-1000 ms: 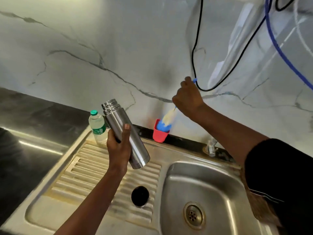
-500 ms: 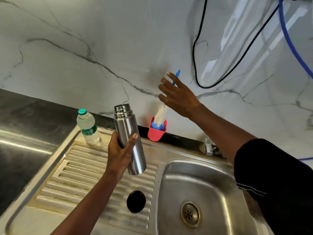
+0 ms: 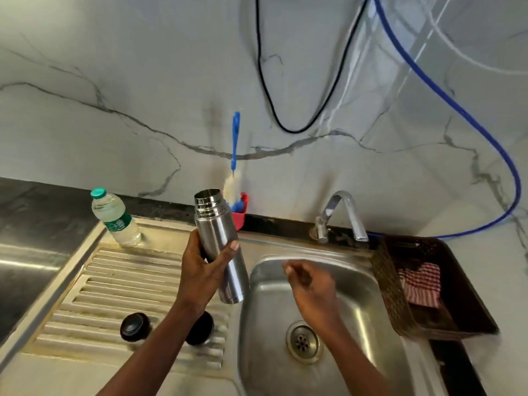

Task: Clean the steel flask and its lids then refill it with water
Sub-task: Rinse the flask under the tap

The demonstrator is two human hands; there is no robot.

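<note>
My left grip clasps the uncapped steel flask upright, just left of the sink basin. My right grip, blurred over the basin, looks slack and empty. Both lids lie nearer me than the left grip; the brush stands behind it. I judge rinsing, refilling and capping remain.

The left hand grips the flask around its middle, thumb across the near side and fingers wrapped behind, holding it upright with a slight tilt. The left forearm runs down and left from the flask. The right hand hangs right of the flask's base, apart from it, fingers loosely bent and blurred, holding nothing. The right forearm stretches away lower right.
</note>
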